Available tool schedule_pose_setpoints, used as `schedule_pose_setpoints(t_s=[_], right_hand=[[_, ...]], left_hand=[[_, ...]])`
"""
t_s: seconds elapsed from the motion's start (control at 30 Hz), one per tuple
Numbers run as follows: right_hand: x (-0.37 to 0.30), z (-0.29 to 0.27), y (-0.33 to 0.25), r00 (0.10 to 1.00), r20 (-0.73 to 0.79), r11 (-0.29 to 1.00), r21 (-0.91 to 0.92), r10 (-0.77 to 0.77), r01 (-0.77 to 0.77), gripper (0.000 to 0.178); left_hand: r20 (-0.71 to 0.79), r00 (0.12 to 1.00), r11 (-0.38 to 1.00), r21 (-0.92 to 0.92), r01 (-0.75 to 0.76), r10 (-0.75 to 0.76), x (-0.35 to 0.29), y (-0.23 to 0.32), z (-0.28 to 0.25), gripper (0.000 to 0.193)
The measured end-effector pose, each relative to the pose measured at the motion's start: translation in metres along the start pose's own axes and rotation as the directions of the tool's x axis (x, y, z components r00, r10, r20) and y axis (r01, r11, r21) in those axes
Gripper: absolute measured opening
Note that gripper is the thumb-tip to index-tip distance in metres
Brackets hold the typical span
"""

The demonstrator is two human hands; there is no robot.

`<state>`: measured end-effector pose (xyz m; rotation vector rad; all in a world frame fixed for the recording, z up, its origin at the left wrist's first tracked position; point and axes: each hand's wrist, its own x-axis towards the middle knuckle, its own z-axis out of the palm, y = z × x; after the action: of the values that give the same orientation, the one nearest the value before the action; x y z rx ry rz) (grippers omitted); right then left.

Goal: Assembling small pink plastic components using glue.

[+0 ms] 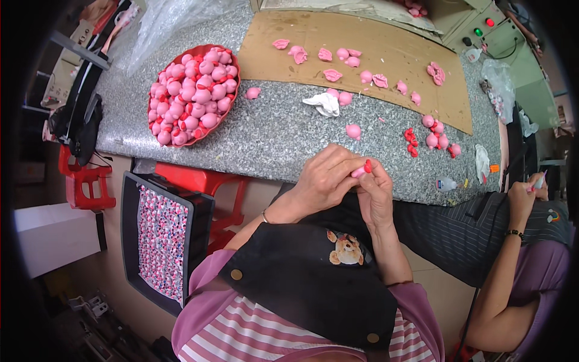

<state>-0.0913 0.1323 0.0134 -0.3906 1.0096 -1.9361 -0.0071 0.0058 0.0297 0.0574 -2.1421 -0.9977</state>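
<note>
Both hands, left hand (325,181) and right hand (375,192), pinch one small pink toy piece (360,171) with its red part just below the worktop (271,133) edge; probably light, soft; best held by fingertips.

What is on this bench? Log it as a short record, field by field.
left hand: left hand grips a small pink toy piece with a red part
right hand: right hand pinches the same piece
bowl: red bowl heaped with pink and red pieces, far left on the speckled countertop
cardboard: cardboard sheet with loose pink pieces scattered on it
cloth: white rag near the cardboard's edge
tray: black tray of small printed parts, below the counter
neighbour: another person's hand at right
</note>
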Motion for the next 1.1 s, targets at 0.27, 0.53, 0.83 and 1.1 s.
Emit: schedule_pose_setpoints(t_s=[0.27, 0.53, 0.83, 1.1], right_hand=[[0.001, -0.001, -0.011, 0.997, 0.065, 0.999, -0.03, 0.041, -0.039, 0.034], [0.001, 0.009, -0.002, 0.985, -0.167, 0.96, -0.267, 0.042, -0.087, 0.026], [0.106, 0.049, -0.024, 0.756, 0.581, -0.235, -0.814, -0.302, 0.532, 0.027], [0.108, 0.062, -0.027, 0.843, 0.359, 0.246, -0.844, -0.401, 0.477, 0.019]], left_hand=[[0.006, 0.998, 0.99, -0.128, 0.061, -0.061, 0.001, -0.003, -0.001, 0.033], [0.03, 0.971, 0.935, -0.267, 0.235, -0.236, -0.007, -0.004, -0.006, 0.031], [-0.122, 0.922, 0.906, -0.271, 0.326, -0.368, -0.011, -0.018, -0.051, 0.033], [-0.229, 0.921, 0.944, -0.178, 0.278, -0.314, -0.012, -0.032, -0.066, 0.025]])
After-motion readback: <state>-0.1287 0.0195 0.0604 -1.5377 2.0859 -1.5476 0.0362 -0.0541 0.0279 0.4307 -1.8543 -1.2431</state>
